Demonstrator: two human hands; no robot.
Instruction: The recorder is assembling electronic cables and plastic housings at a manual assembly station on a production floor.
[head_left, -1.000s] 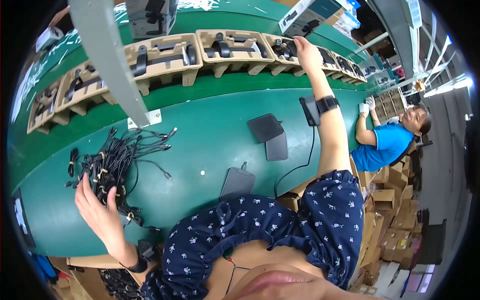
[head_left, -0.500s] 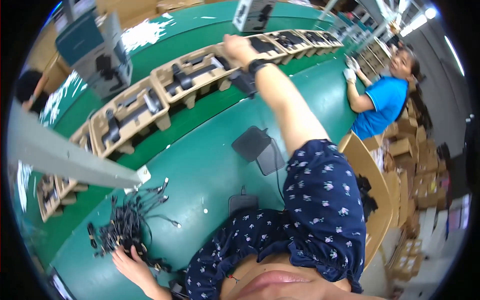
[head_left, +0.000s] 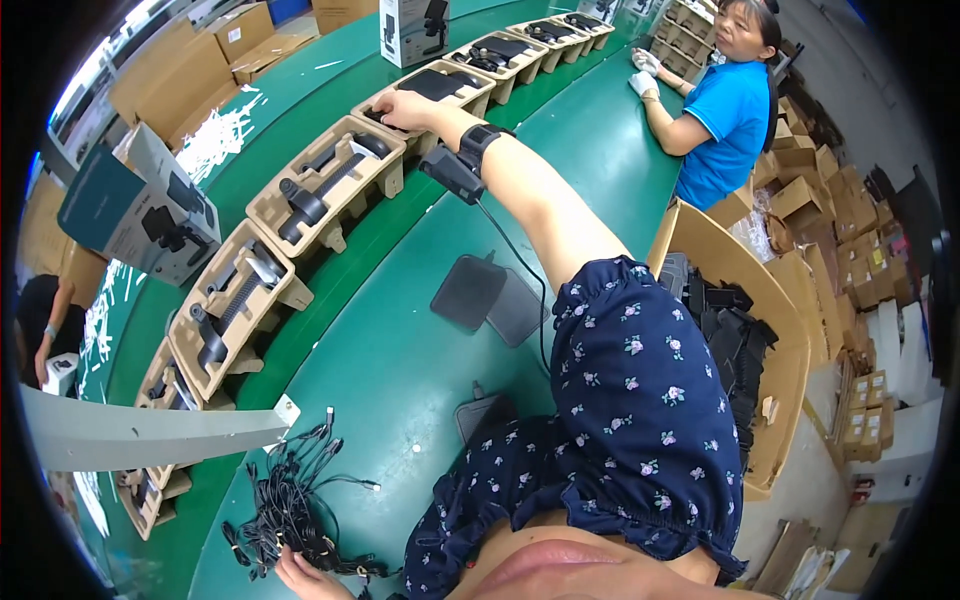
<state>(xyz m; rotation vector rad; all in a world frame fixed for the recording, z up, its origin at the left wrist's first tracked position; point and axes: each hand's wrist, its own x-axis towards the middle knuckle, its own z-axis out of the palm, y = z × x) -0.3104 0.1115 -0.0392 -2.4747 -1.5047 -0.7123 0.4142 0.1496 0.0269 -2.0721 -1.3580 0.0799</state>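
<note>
Green counter (head_left: 360, 385): black cables (head_left: 285, 508), left grip (head_left: 303, 578) at their near edge. Right grip (head_left: 402, 109) inside moulded tray (head_left: 477, 98). Closure of both indiscernible.

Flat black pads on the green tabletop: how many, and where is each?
3: a left pad and a right pad, overlapping near the picture's centre, and a third pad below them, partly hidden by the navy blouse. More may be hidden.

Head-worn fisheye, looking down over green table (head_left: 395, 400).
</note>
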